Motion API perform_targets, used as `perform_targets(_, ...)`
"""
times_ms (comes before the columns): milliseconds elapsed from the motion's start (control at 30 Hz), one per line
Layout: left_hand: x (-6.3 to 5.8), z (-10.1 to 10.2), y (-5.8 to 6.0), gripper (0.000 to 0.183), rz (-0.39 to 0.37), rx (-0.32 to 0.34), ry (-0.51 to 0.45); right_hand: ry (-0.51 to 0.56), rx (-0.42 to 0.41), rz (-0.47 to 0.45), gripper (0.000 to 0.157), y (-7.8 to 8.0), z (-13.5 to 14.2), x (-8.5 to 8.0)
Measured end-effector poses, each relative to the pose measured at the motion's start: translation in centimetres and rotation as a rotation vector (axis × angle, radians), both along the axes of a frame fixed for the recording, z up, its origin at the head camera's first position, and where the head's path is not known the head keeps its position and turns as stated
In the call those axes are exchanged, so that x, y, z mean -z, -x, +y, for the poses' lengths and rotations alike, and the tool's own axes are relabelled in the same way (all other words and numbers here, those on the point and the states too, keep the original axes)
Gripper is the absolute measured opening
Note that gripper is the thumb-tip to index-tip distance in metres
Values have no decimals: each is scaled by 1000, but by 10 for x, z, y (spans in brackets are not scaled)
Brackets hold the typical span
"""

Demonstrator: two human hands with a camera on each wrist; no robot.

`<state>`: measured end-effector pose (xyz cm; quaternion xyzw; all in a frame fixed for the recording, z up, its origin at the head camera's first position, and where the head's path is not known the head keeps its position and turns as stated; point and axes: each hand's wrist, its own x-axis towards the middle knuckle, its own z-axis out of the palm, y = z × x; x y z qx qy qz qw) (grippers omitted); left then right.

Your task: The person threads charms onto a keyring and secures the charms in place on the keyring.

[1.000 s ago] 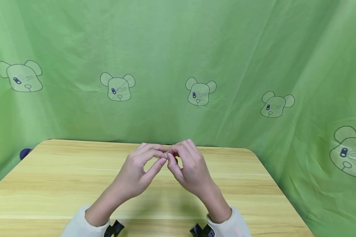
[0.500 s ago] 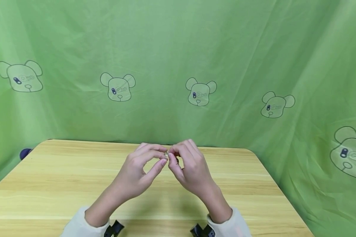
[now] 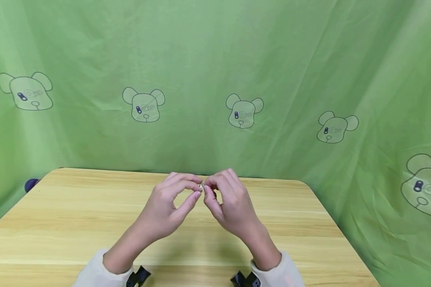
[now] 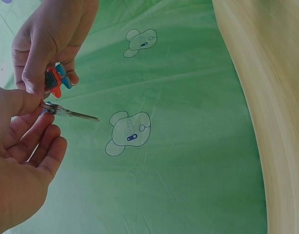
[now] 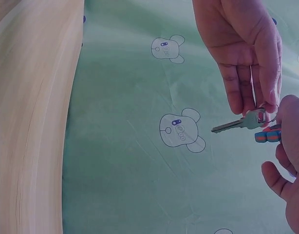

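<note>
Both hands meet over the far part of the table, raised above it. A metal key [image 5: 237,123] hangs by its head from a thin key ring [image 5: 276,116]. Thumb and fingers of my left hand [image 3: 163,205] pinch the ring close to the key's head; in the left wrist view the key [image 4: 76,114] points away from the fingers. My right hand [image 3: 231,203] pinches the other side of the ring. An orange and blue charm [image 4: 57,80] dangles beside the right fingers. Fingertips hide much of the ring, and the head view shows just a small metallic glint.
A light wooden table [image 3: 93,223] with rounded far corners lies beneath the hands. Green cloth [image 3: 194,59] printed with bear heads hangs behind and at both sides. A dark round object [image 3: 30,185] shows beyond the table's left edge.
Both hands keep nearly the same place. The metal bit between the fingertips has turned slightly and catches the light differently. The head view has shifted a little.
</note>
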<state>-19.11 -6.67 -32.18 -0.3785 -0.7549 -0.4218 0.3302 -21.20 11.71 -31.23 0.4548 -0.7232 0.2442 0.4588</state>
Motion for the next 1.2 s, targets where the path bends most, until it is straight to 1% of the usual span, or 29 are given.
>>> perform_targets(167, -1, 1, 0, 4, 23, -2, -2, 3, 3, -4, 8, 0, 1, 0)
perform_targets(467, 0, 0, 0, 4, 32, -4, -1, 8, 8, -5, 8, 1, 2, 0)
perform_targets(600, 0, 0, 0, 5, 26, 1, -8, 11, 8, 0, 8, 1, 2, 1)
perform_targets(867, 1, 1, 0, 7, -20, 0, -6, -8, 19, 20, 8, 2, 0, 3)
perform_targets(1100, 0, 0, 1, 7, -1, -27, -23, -8, 27, 8, 8, 1, 0, 2)
perform_targets(1200, 0, 0, 1, 6, -6, -35, -24, -6, 26, 3, 8, 2, 0, 1)
